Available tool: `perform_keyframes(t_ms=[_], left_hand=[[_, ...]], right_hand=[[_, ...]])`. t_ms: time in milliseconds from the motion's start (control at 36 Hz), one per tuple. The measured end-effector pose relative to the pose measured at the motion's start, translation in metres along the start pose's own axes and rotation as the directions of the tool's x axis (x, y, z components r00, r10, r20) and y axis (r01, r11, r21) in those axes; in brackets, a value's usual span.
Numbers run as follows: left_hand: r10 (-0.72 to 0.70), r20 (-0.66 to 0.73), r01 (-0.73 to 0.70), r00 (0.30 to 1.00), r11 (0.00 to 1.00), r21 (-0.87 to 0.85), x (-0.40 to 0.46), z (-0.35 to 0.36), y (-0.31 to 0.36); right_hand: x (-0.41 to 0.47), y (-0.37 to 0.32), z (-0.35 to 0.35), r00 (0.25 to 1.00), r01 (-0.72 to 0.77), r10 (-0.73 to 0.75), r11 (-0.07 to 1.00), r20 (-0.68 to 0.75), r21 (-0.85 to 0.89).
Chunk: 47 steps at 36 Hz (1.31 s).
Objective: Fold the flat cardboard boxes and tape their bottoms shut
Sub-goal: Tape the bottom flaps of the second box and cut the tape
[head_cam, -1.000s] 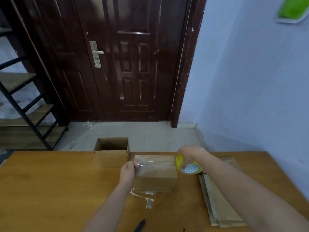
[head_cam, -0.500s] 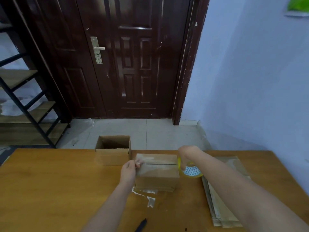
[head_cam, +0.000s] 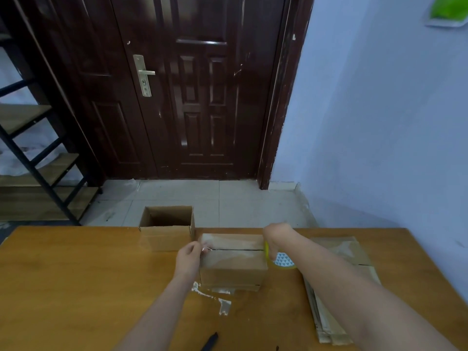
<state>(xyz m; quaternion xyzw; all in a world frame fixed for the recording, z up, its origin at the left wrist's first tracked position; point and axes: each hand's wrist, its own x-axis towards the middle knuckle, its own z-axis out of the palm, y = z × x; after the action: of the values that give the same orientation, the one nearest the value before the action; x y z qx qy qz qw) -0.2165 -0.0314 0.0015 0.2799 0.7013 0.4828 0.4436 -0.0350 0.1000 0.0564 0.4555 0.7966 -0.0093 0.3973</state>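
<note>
Cardboard box [head_cam: 233, 262] sits bottom-up near the middle of the wooden table [head_cam: 76, 274], its two bottom flaps meeting along a seam that runs left to right. The left hand [head_cam: 188, 257] pinches the loose end of clear tape against the seam's left end. The right hand [head_cam: 274, 236] grips a yellow tape roll [head_cam: 281, 260] at the box's right edge, fingers curled over it. Just beyond to the left stands an open box [head_cam: 167, 229], mouth up. Flat cardboard boxes [head_cam: 336, 287] lie stacked on the right, partly under the right forearm. Tape scraps [head_cam: 222, 304] lie on the near side.
</note>
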Motion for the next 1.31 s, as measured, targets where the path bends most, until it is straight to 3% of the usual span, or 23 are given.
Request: perform_keyframes(t_ms=[111, 278, 528, 944, 1306], left_hand=[[0.003, -0.012, -0.003, 1.000, 1.000, -0.015, -0.002, -0.001, 0.002], [0.032, -0.047, -0.027, 0.998, 0.995, 0.093, 0.007, -0.005, 0.000], [0.031, 0.069, -0.048, 0.997, 0.965, 0.259, 0.023, -0.018, -0.010], [-0.124, 0.131, 0.100, 0.984, 0.979, 0.176, 0.028, -0.020, -0.010], [-0.340, 0.204, 0.364, 0.918, 0.927, -0.093, 0.038, -0.016, -0.032]], right_hand=[[0.004, 0.001, 0.005, 1.000, 0.005, -0.005, 1.000, -0.025, -0.001], [0.006, 0.003, 0.010, 0.999, 0.000, 0.002, 0.999, -0.054, 0.032], [0.002, 0.002, 0.011, 0.998, -0.001, 0.001, 1.000, -0.055, 0.004], [0.007, 0.004, 0.015, 0.998, 0.002, -0.001, 1.000, -0.062, 0.025], [0.011, 0.008, 0.016, 0.998, 0.024, -0.022, 0.999, -0.051, 0.044]])
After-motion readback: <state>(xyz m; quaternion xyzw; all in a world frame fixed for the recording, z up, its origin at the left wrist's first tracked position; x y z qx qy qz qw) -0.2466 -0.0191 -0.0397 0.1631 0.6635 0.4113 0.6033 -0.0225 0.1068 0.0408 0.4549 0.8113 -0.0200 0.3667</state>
